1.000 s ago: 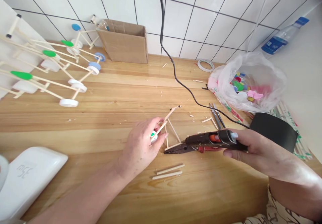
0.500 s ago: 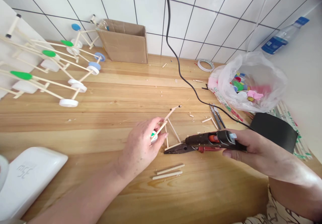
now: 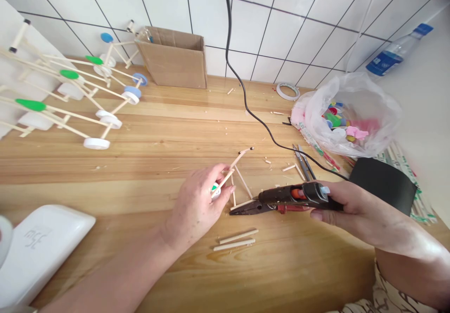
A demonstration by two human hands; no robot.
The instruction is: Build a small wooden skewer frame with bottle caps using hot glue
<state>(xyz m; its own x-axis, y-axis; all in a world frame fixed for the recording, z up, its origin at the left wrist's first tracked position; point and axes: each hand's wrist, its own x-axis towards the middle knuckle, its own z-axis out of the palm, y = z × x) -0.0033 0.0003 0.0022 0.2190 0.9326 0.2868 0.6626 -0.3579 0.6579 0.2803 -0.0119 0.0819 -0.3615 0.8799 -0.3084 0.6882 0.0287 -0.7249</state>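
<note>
The stick frame [image 3: 243, 182] is between the two hands, just above the table [image 3: 168, 266]. The left hand [image 3: 200, 196] pinches its left side with thumb and fingers. Its black-tipped end points away, toward the wall; the long axis runs from the pliers [image 3: 251, 208] to there. The right hand [image 3: 355, 210] is closed around the glue gun [image 3: 281, 194], nozzle at the near corner. Compared with half a second ago, only the cable [image 3: 229, 22] has swung left.

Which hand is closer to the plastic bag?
Right. The right hand, holding the hot glue gun, is in front of the plastic bag; the left hand, gripping the stick frame, is farther left.
</note>
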